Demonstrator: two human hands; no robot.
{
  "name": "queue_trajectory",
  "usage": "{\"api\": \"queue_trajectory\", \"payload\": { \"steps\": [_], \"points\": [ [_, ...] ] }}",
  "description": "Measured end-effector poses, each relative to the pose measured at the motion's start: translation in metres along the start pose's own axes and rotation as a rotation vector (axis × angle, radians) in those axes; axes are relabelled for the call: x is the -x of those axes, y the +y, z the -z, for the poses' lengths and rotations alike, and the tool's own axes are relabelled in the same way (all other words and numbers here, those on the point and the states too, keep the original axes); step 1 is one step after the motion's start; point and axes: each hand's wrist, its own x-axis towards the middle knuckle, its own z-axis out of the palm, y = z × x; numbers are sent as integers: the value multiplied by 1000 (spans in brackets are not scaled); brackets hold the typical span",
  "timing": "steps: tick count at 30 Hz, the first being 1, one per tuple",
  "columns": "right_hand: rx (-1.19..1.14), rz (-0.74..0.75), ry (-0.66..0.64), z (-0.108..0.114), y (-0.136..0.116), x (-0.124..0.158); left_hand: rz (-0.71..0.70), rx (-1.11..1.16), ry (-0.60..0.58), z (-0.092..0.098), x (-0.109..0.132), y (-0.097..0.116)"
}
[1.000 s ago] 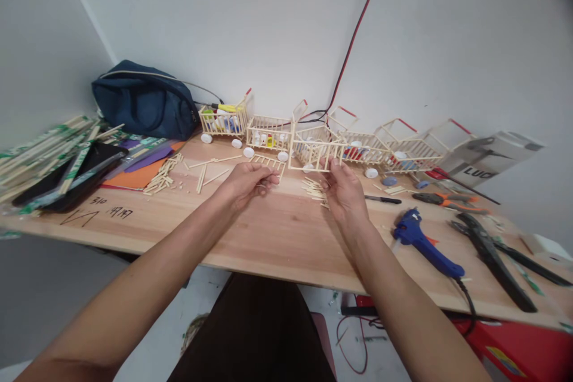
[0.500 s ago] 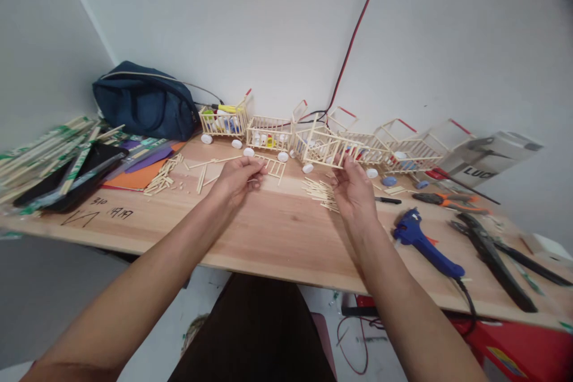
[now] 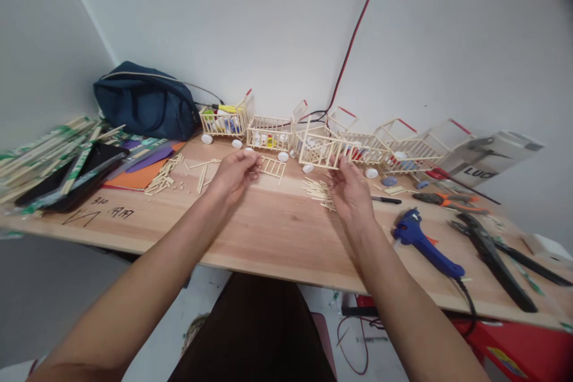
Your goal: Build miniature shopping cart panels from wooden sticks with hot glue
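Observation:
My right hand (image 3: 350,188) pinches the corner of a small frame of thin wooden sticks (image 3: 313,161), held tilted above the table before the row of miniature shopping carts. My left hand (image 3: 236,174) has thumb and fingertips pressed together; whatever may be between them is too small to see. Beside those fingers a flat ladder-shaped stick piece (image 3: 272,169) lies on the wood. A pile of short cut sticks (image 3: 317,190) sits just left of my right hand. Behind stand several stick carts with white wheels, among them a cart with small goods inside (image 3: 268,131).
To the right lie a blue glue gun (image 3: 425,245), orange-handled pliers (image 3: 447,200), a black cutter tool (image 3: 492,262) and a black pen (image 3: 387,200). At left are a dark blue bag (image 3: 143,101), bundled sticks (image 3: 49,155) and coloured paper (image 3: 134,176). The table's front edge (image 3: 286,277) runs near me.
The stick frame in my right hand has shifted slightly left and turned a little. My left hand has drawn slightly left, still pinched.

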Motion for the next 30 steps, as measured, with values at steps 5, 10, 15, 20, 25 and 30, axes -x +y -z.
{"api": "queue_trajectory", "payload": {
  "steps": [5, 10, 15, 20, 25, 30],
  "points": [
    [12, -9, -59, -3, 3, 5, 113, -25, -234, -8, 8, -10],
    [47, -38, -108, -7, 10, 9, 200, -3, -506, -16, 14, -19],
    [71, -57, -107, -11, 17, 12, 243, 12, -511, -18, 12, -26],
    [42, -81, -84, -10, 15, 10, 262, -41, -481, -14, 9, -26],
    [29, -46, -46, -6, 9, 7, 165, -16, -493, -9, 10, -15],
    [23, -5, -10, -2, 4, 2, 8, 91, -440, -1, 6, -1]
  ]
}}
